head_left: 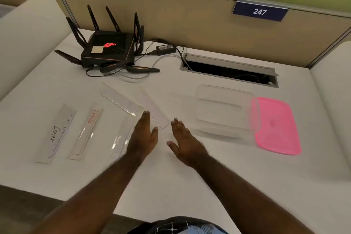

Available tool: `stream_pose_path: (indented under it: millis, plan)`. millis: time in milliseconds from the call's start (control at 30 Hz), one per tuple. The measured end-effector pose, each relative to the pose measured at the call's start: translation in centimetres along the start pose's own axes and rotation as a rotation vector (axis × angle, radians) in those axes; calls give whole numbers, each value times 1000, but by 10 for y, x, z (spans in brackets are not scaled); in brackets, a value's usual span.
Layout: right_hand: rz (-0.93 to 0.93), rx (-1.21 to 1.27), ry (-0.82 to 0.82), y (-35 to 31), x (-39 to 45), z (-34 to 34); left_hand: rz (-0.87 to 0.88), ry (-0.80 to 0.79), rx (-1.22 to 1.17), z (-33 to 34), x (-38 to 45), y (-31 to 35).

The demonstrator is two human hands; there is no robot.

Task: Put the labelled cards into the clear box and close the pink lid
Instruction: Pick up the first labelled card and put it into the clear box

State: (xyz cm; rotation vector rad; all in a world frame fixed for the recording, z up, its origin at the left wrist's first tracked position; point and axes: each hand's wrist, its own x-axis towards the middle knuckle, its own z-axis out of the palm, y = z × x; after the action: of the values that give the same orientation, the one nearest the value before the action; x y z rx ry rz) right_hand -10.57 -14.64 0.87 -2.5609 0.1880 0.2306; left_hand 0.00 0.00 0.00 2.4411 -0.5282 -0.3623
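Note:
Several long labelled cards in clear sleeves lie on the white table: one with handwriting [56, 134] at the left, one with a red label [86, 133] beside it, one [119, 139] partly under my left hand, and two angled ones [120, 100] [152, 110] farther back. The clear box [224, 112] stands open at the right, with the pink lid [276, 125] flat on the table just right of it. My left hand [143, 135] hovers flat, fingertips near the angled cards. My right hand [185, 140] is spread flat between cards and box. Both hold nothing.
A black router [109, 48] with several antennas, its power brick [165, 48] and cables sit at the back left. An open cable hatch [229, 70] lies behind the box. A partition wall with a sign "247" [259, 11] closes the far side. The table's near edge runs below my forearms.

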Motion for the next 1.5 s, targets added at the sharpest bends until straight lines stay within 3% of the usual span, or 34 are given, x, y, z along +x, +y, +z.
stream_pose_path:
  millis: [67, 133, 233, 300, 733, 933, 1100, 1267, 1500]
  plan:
    - [84, 87, -45, -11, 24, -4, -116, 45, -126, -7, 22, 5]
    - [165, 141, -100, -21, 45, -14, -286, -14, -297, -17, 44, 17]
    - [245, 194, -150, -24, 61, -19, -545, -147, -743, -12, 53, 31]
    - [259, 226, -163, -26, 66, -23, -613, -144, -876, -9, 55, 38]
    - [83, 262, 7, -17, 66, -39, -560, -41, -960, -20, 52, 56]
    - [-61, 23, 38, -18, 75, -69, -450, 24, -855, -54, 42, 66]
    - [-176, -227, 156, -7, 85, -111, -259, -105, -823, -81, 28, 70]
    - [-159, -389, 199, 26, 86, -155, -136, -301, -818, -95, 31, 75]
    - [-44, -196, 184, 86, 56, -193, -134, -381, -769, -89, 53, 98]
